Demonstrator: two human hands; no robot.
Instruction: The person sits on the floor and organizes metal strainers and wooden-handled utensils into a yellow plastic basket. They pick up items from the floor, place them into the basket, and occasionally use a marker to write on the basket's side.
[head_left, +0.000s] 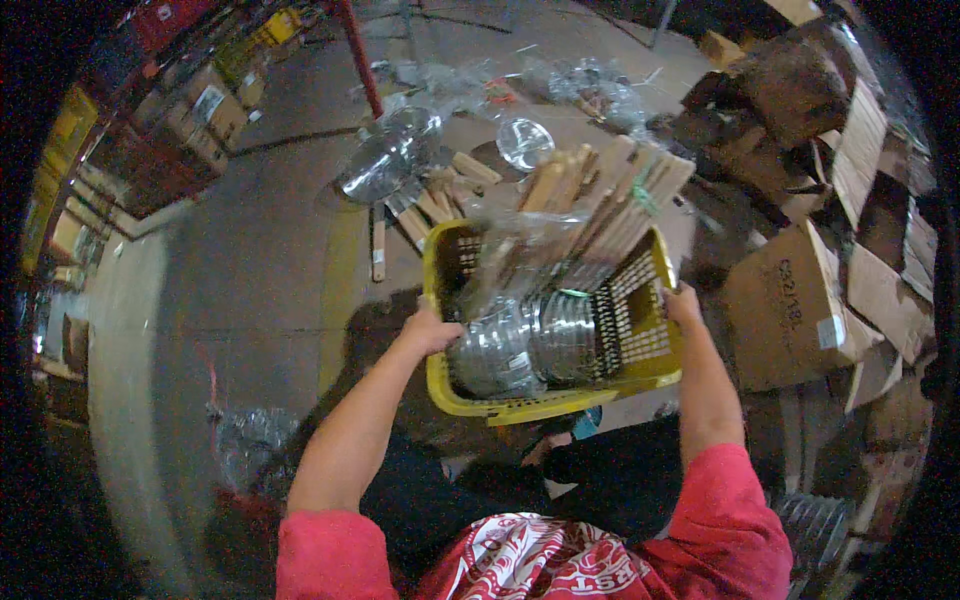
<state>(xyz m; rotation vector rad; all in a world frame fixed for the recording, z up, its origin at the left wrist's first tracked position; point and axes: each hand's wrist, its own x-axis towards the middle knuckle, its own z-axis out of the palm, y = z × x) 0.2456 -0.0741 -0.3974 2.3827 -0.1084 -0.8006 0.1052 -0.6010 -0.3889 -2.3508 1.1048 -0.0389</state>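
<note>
A yellow plastic basket (560, 402) with slotted walls is held before me between both hands. My left hand (432, 330) is closed on its left rim, the thumb over the inside. On the right rim my right hand (684, 305) is closed too. Inside the basket, shiny round metal pieces (495, 350) that look like stacked pans or lids lie at the near end. Bundles of flat wooden slats (630, 200) and clear plastic wrap (525, 245) show at its far end; whether all the slats are inside or some lie beyond it I cannot tell.
Loose slats (378, 243), a large shiny metal vessel (390, 155) and a round metal piece (525, 143) lie on the floor ahead. Crumpled clear plastic (590, 85) is strewn farther off. Cardboard boxes (785, 310) pile up at right; racks with boxes (205, 110) stand at left.
</note>
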